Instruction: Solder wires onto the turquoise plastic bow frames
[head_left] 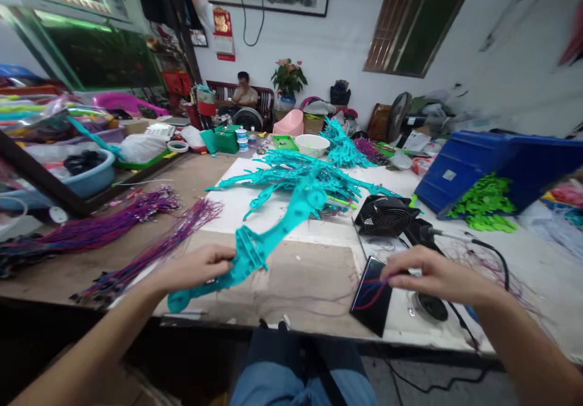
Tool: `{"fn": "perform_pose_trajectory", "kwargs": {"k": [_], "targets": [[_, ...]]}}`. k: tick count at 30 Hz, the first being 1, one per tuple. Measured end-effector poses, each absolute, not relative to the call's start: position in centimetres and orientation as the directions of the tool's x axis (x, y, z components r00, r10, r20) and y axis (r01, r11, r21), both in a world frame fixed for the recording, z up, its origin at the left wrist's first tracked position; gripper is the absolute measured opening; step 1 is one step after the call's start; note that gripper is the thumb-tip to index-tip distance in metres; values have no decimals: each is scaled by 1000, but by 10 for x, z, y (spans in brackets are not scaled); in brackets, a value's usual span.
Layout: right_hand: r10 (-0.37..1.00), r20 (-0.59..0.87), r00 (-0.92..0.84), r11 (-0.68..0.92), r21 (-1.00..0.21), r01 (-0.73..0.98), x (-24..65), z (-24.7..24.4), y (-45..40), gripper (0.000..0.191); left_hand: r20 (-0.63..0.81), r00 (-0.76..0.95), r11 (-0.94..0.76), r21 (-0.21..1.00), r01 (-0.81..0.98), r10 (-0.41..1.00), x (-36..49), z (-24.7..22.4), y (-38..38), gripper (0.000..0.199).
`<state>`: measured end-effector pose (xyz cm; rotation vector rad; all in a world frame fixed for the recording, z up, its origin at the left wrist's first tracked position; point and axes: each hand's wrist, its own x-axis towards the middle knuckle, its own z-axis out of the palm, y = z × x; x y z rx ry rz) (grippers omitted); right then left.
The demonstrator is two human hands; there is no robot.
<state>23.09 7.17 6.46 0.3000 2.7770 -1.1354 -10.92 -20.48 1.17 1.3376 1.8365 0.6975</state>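
Observation:
My left hand (198, 266) grips a long turquoise plastic part (248, 254) near its lower end, tilted up and away from me over the table's front. Fingers and thumb of my right hand (430, 272) are pinched on thin red and purple wires (376, 300), whose blurred ends trail leftward. Beneath those wires a dark, glossy flat panel (371, 318) leans at the table edge. Past the plastic part lies a heap of similar turquoise pieces (291, 178) on a white sheet. Near my right hand are a soldering iron (449, 235) and a round tin (430, 306).
Bundles of purple and red wires (113, 218) lie on the left. A black fan (385, 215) stands right of the heap. Behind it, a tipped blue bin (460, 172) holds bright green pieces (487, 203). A white bowl (312, 145) sits farther back; a person (245, 93) sits beyond.

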Motion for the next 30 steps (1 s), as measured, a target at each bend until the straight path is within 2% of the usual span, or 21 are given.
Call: {"fn": "perform_pose_trajectory", "kwargs": {"k": [2,4,7,9,11,13,15,18,21,25,27,30], "targets": [[110,-218,-970,696,-679,232,254,59,57,30,-327,-25,270,733,625,945,-96,-16,-196,13],[81,-246,-966,702,-674,231,266,56,43,29,-350,41,233,702,673,936,-82,-43,-182,13],[76,-215,-974,719,-664,203,269,50,25,29,-338,27,197,608,770,941,-64,-69,-161,13],[124,-146,-981,729,-657,190,263,44,16,30,-239,-71,193,541,818,968,-51,-70,-154,15],[185,-49,-982,730,-662,170,252,35,7,30,-69,-201,202,592,780,977,-31,-60,-154,23],[202,56,-978,733,-671,113,237,26,-1,31,18,-277,160,781,604,961,-3,-45,-162,36],[186,142,-972,754,-655,49,221,18,-9,32,-24,-210,95,938,333,977,26,-33,-174,49],[162,245,-956,809,-587,-13,202,10,-16,33,-145,-143,162,980,119,979,51,-29,-192,50],[154,270,-950,839,-544,-18,197,4,-15,33,-253,-250,292,948,130,934,43,-35,-211,36],[151,227,-962,860,-510,14,200,-5,-9,36,-277,-267,355,879,317,923,15,-39,-235,30],[158,201,-967,880,-472,46,201,-9,-4,35,-274,-304,379,846,375,912,3,-38,-245,32],[161,134,-978,893,-443,86,202,-12,4,32,-262,-416,424,828,366,871,-13,-37,-256,41]]}}
